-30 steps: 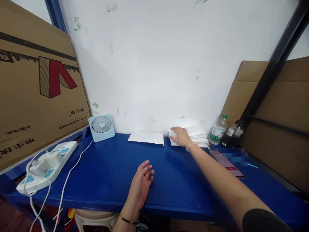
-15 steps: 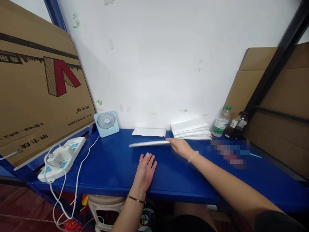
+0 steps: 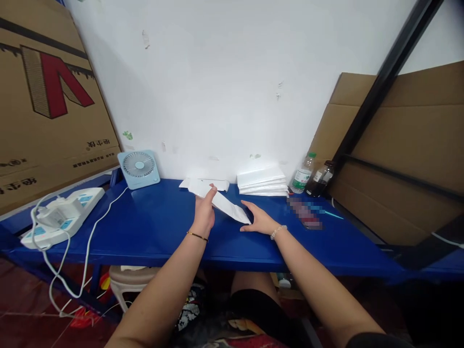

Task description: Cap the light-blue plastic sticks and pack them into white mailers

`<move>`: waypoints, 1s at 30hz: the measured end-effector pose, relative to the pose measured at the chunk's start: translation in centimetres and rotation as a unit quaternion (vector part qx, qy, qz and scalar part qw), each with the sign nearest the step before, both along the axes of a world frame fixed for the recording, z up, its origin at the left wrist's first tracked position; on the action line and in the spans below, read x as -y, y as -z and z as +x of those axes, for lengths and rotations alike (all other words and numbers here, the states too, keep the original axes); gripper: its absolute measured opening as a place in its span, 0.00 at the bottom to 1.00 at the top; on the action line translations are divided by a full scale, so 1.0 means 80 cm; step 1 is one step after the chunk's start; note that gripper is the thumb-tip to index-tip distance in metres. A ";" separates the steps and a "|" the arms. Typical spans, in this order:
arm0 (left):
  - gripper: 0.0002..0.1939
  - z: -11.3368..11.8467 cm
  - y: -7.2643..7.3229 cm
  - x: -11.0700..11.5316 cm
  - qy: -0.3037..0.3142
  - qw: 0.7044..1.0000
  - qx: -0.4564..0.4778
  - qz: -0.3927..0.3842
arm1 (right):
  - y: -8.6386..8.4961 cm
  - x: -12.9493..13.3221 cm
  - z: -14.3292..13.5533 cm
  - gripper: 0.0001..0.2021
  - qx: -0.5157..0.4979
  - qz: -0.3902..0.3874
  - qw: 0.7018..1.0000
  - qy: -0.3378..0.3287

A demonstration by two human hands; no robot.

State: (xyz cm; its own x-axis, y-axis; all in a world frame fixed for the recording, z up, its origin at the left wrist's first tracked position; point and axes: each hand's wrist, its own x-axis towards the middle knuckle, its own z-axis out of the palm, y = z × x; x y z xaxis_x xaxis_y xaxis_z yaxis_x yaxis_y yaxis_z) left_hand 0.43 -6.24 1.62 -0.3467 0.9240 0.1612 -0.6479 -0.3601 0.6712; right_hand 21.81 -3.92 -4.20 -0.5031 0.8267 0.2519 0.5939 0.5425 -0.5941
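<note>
A flat white packet (image 3: 229,207) is held tilted above the blue table (image 3: 152,227), its right end lower. My left hand (image 3: 205,208) grips it near its left part, thumb on top. At its right end my right hand (image 3: 259,218) is open, thumb and fingers apart around the packet's tip; whether they touch it I cannot tell. Behind, near the wall, lies another flat white packet (image 3: 221,185), partly covered by the held one. To its right sits a stack of white packets (image 3: 261,181).
A blue fan (image 3: 139,168) and a white power strip (image 3: 65,217) with cables are at the left. At the right stand a green-capped bottle (image 3: 302,175) and a dark bottle (image 3: 320,180), with a blurred flat object in front. Cardboard flanks both sides.
The packet has passed from my right hand's hold to my left hand's and now slants down to the right. My right hand has opened. The view has shifted right.
</note>
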 end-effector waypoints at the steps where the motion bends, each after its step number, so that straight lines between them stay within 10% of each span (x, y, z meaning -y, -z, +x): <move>1: 0.22 0.005 -0.005 -0.003 0.004 1.000 -0.009 0.010 | 0.003 -0.002 0.001 0.53 -0.006 -0.008 1.000 0.001; 13: 0.26 0.015 -0.058 -0.031 0.001 0.994 -0.092 0.060 | 0.003 -0.004 -0.005 0.45 -0.017 0.014 1.000 0.012; 26: 0.27 -0.077 -0.128 -0.036 -0.043 0.964 -0.230 0.126 | 0.003 -0.009 -0.007 0.27 0.073 0.051 0.996 -0.003; 30: 0.34 -0.107 -0.111 -0.046 -0.059 0.897 -0.424 0.112 | 0.003 -0.004 -0.010 0.28 0.088 0.039 0.995 -0.025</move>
